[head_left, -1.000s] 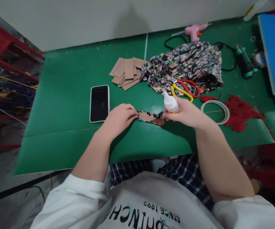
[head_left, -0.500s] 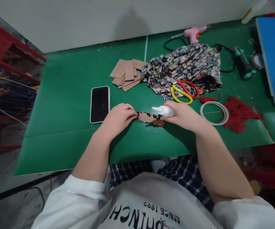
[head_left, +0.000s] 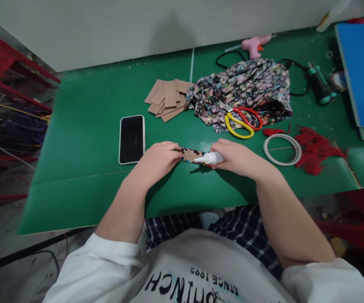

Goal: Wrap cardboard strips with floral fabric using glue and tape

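My left hand (head_left: 163, 158) pinches the left end of a small cardboard strip (head_left: 190, 155) whose edges are wrapped in dark floral fabric. In my right hand (head_left: 232, 156) is a white glue bottle (head_left: 212, 158), tipped sideways with its narrow nozzle pointing left over the strip. The nozzle tip is close above the bare cardboard; whether it touches I cannot tell. The bottle and my right fingers hide the strip's right end.
A phone (head_left: 132, 139) lies left of my hands. Beyond are cardboard pieces (head_left: 170, 94), floral fabric (head_left: 241, 90), scissors (head_left: 243, 122) and a pink glue gun (head_left: 255, 45). A tape roll (head_left: 282, 150), red threads (head_left: 312, 149) and a blue board (head_left: 363, 71) are to the right.
My right hand has brought the glue bottle down and slightly left, so its nozzle is now over the strip. My left hand keeps its hold on the strip's left end, slightly lower.
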Action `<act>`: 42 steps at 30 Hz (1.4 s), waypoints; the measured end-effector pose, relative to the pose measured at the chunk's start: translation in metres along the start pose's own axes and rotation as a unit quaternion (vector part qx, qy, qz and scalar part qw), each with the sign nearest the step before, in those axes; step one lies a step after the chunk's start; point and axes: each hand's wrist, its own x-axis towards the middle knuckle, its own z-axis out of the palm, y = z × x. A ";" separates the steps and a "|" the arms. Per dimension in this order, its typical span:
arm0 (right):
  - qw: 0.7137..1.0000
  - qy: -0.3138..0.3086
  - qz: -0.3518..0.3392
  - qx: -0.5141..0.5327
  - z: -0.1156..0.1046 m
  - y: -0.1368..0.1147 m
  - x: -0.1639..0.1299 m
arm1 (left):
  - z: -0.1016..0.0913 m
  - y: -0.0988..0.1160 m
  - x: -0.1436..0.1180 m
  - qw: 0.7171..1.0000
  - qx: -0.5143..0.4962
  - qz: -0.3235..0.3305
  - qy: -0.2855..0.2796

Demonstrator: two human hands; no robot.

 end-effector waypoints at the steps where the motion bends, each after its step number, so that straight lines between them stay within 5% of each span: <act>1: 1.000 0.001 -0.003 0.000 0.000 0.000 0.000 | 0.000 0.001 0.000 1.000 0.002 0.000 0.001; 35: 1.000 0.003 0.000 0.008 -0.003 0.001 0.001 | -0.006 0.005 -0.002 0.998 -0.034 -0.018 -0.048; 42: 1.000 0.012 -0.006 0.009 -0.002 0.001 0.000 | -0.006 0.005 -0.019 0.997 -0.034 -0.056 -0.031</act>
